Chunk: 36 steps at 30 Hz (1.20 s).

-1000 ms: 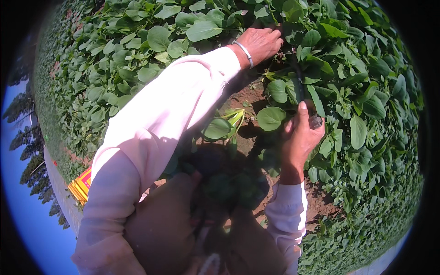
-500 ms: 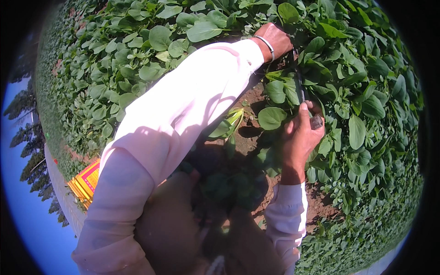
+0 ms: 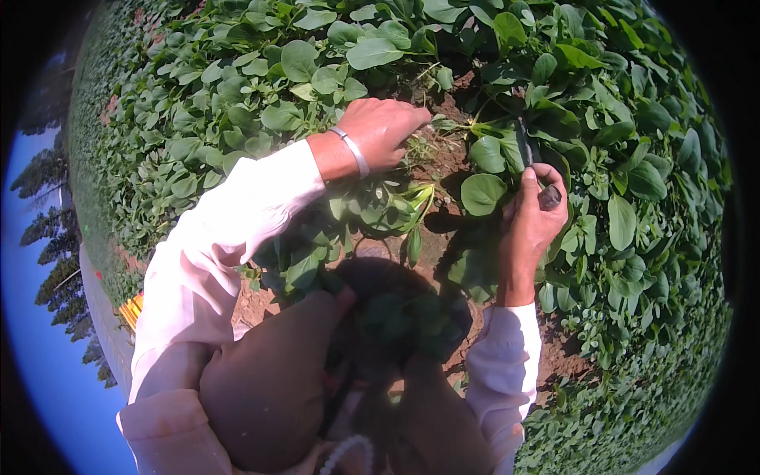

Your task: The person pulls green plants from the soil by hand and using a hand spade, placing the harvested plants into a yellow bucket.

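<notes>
My left hand [image 3: 381, 131], with a metal bracelet on the wrist, rests palm down on low green plants beside a patch of bare brown soil [image 3: 443, 154]; its fingers lie together over the stems, and whether they hold anything is hidden. My right hand [image 3: 532, 218] is closed around the dark handle of a knife [image 3: 532, 162], whose thin blade points up into the leaves. A cut bunch of leafy greens [image 3: 372, 207] lies below my left hand. Both sleeves are pale pink.
Dense broad-leaved green plants [image 3: 625, 182] cover the ground on all sides. My knees [image 3: 269, 380] are bent in the shaded foreground. An orange-yellow crate [image 3: 131, 310] shows at the left edge of the field, with trees and sky beyond.
My left hand has drawn back from the far leaves toward me and settled lower, beside the bare soil. My right hand with the knife has stayed almost in place.
</notes>
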Each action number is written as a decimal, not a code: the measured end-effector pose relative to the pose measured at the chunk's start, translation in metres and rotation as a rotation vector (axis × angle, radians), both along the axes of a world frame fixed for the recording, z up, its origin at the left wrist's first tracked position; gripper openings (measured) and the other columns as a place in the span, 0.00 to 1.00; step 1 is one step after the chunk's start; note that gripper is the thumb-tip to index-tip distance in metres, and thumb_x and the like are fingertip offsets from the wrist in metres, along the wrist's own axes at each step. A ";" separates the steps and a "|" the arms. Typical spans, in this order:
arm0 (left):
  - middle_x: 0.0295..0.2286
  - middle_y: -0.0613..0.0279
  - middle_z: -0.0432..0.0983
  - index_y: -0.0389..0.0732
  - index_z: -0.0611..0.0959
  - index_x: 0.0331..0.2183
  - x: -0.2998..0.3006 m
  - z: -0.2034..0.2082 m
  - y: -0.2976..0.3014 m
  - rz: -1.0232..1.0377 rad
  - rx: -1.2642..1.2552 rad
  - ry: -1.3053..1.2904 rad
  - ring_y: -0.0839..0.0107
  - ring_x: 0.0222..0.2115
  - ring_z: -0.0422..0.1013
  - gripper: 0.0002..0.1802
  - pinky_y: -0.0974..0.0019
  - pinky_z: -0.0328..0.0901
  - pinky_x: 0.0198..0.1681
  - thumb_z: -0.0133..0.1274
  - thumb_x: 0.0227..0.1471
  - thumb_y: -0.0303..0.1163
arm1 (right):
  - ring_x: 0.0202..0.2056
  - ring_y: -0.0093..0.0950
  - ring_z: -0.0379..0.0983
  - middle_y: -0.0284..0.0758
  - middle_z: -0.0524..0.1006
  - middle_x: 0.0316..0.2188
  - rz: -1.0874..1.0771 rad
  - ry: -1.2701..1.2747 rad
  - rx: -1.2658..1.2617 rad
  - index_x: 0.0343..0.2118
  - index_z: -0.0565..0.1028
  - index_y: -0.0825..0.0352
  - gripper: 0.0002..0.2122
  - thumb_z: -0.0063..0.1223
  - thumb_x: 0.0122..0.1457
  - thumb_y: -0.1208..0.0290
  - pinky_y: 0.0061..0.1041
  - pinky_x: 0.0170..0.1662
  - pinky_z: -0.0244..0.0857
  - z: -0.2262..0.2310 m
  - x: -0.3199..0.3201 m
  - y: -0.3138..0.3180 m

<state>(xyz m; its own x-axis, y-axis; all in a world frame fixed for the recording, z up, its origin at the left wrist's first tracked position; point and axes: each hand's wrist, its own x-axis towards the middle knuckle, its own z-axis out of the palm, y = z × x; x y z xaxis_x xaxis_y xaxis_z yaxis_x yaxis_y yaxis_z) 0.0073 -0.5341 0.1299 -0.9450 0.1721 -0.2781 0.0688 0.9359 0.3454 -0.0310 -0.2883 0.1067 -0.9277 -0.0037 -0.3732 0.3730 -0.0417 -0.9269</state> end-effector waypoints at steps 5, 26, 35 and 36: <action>0.35 0.54 0.72 0.40 0.76 0.35 -0.039 -0.045 -0.001 -0.043 -0.178 0.391 0.51 0.27 0.75 0.11 0.52 0.69 0.27 0.52 0.43 0.24 | 0.13 0.10 0.56 0.21 0.64 0.15 0.071 0.052 0.045 0.37 0.73 0.68 0.05 0.53 0.61 0.73 0.15 0.15 0.48 0.003 0.005 -0.006; 0.27 0.43 0.78 0.38 0.82 0.40 -0.110 -0.062 0.004 0.126 -0.074 -0.259 0.46 0.32 0.75 0.23 0.51 0.71 0.37 0.51 0.37 0.25 | 0.13 0.10 0.54 0.20 0.63 0.15 0.056 0.002 0.069 0.37 0.74 0.69 0.05 0.54 0.61 0.74 0.13 0.15 0.47 -0.001 0.001 0.004; 0.47 0.56 0.70 0.38 0.77 0.34 -0.033 -0.064 -0.006 -0.105 -0.350 0.390 0.56 0.49 0.67 0.10 0.60 0.69 0.43 0.52 0.44 0.27 | 0.14 0.09 0.54 0.20 0.63 0.15 0.110 -0.015 0.034 0.36 0.74 0.68 0.04 0.53 0.61 0.74 0.13 0.16 0.46 0.004 0.005 0.000; 0.47 0.56 0.70 0.38 0.77 0.33 -0.037 -0.069 -0.012 -0.091 -0.379 0.352 0.56 0.49 0.68 0.10 0.60 0.70 0.42 0.52 0.44 0.27 | 0.15 0.09 0.54 0.20 0.63 0.16 0.116 -0.020 0.033 0.36 0.74 0.68 0.04 0.53 0.61 0.74 0.13 0.17 0.46 0.005 0.006 0.000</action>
<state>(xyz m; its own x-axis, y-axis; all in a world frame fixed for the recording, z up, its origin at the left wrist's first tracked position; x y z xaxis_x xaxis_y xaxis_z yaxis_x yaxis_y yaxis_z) -0.0294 -0.5464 0.0605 -0.9784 0.2068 -0.0053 0.2066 0.9755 -0.0752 -0.0252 -0.2880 0.1118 -0.9142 -0.0980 -0.3932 0.3919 0.0333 -0.9194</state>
